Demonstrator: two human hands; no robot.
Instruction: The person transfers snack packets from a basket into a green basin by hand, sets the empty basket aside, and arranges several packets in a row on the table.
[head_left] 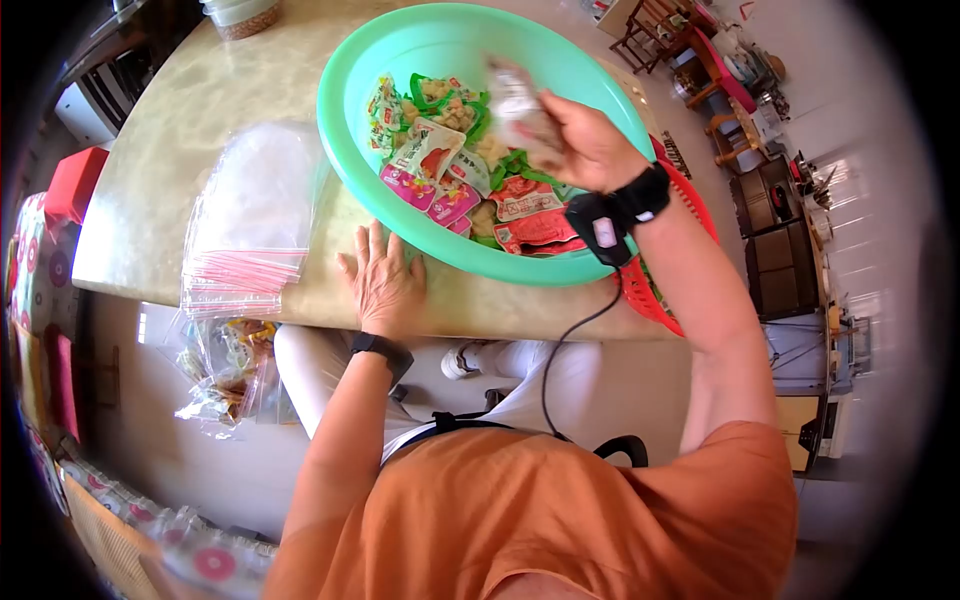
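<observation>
My right hand (590, 143) is closed on a blurred snack packet (522, 112), raised over the large green basin (345, 150). Inside the basin lie several packets: white ones (428, 150), pink ones (453, 202), red ones (540, 232) and clear and green ones (447, 103). My left hand (382, 278) rests on the table (130, 215) near its front edge, just outside the basin, fingers spread and nothing in it. A stack of clear plastic bags with red-striped ends (250, 200) lies to its left.
A red basket (655, 300) stands partly behind the basin at the right. Filled clear bags (235, 365) are below the table's front edge at the left. A clear tub (243, 14) sits at the back left, and a red box (76, 185) is beside the table's left edge.
</observation>
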